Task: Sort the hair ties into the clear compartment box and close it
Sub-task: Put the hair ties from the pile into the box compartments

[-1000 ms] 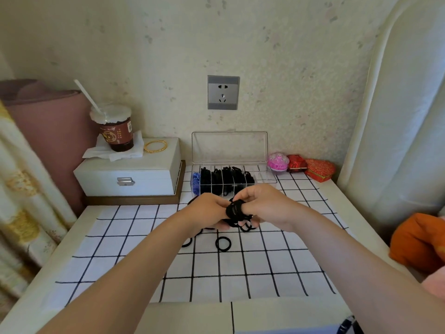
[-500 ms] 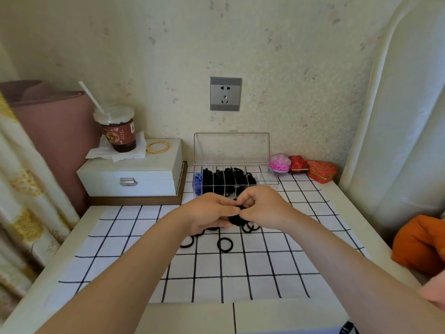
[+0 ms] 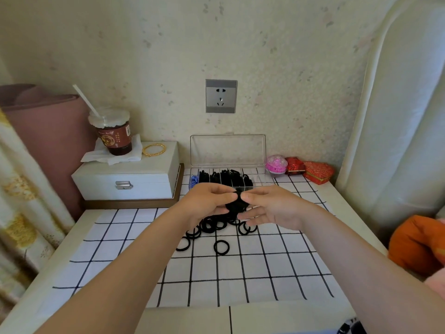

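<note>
Gathering step: pinching a bunch of hair ties (image 3: 234, 205) between left hand (image 3: 207, 204) and right hand (image 3: 273, 208), over loose ties (image 3: 216, 226) mid-table (image 3: 344, 209). Next, probably: carrying the bunch to the open box (image 3: 227, 150) at the back edge, into a free compartment.

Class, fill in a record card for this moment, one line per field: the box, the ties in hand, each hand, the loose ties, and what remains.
Box: clear compartment box at the table's back, lid upright, black ties in several compartments.
In hand: bundle of black hair ties, held between both hands.
Left: left hand grips the bundle.
Right: right hand pinches it, lower fingers straight.
Loose: loose ties lie scattered on the checked cloth.
Remaining: loose ties unsorted, lid unclosed.
</note>
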The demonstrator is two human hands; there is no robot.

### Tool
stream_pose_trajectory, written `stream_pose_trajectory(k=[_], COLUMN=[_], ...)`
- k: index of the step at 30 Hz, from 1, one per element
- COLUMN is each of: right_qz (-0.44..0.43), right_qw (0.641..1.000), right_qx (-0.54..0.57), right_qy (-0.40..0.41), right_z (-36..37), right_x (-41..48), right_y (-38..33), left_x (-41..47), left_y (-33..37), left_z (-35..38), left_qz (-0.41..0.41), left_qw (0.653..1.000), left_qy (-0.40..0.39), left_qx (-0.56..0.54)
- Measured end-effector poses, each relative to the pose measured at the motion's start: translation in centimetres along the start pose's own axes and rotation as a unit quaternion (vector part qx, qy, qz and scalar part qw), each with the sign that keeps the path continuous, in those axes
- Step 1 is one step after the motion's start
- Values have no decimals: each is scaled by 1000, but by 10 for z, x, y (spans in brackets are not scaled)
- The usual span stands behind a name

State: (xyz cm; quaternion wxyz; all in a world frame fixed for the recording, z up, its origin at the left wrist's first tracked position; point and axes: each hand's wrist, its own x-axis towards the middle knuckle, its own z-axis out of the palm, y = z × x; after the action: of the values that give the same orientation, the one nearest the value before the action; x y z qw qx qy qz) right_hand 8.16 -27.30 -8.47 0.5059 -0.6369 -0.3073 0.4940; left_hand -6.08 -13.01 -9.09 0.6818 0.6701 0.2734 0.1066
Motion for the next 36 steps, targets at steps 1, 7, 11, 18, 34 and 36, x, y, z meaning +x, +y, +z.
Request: stream_pose_trajectory(k=[1,7,11,18,34,36], right_qz=[-1,1,-5,-60,-59,14], right_qw=[1000,998,999,985,825,798], right_qx=[15,67,50,46,-486,-545], right_qy=[-10,-12,6,153,281,255], right_z=[-1,-8,-17,-46,-65,-64], right_x=[0,4,9,35,101,102], right_y=[-1,-8,-15,-37,-24,-28], left_x=[1,8,21,62,121,120], left_y=[0,7,15,45,-1,-2], left_z=[2,13,19,23,14,15], left_qz=[4,27,40,119,200,211], left_qw=[1000,999,998,976,858,849], left_qy=[5,31,42,107,45,47], left_qx=[-5,-20,13,146,471,483])
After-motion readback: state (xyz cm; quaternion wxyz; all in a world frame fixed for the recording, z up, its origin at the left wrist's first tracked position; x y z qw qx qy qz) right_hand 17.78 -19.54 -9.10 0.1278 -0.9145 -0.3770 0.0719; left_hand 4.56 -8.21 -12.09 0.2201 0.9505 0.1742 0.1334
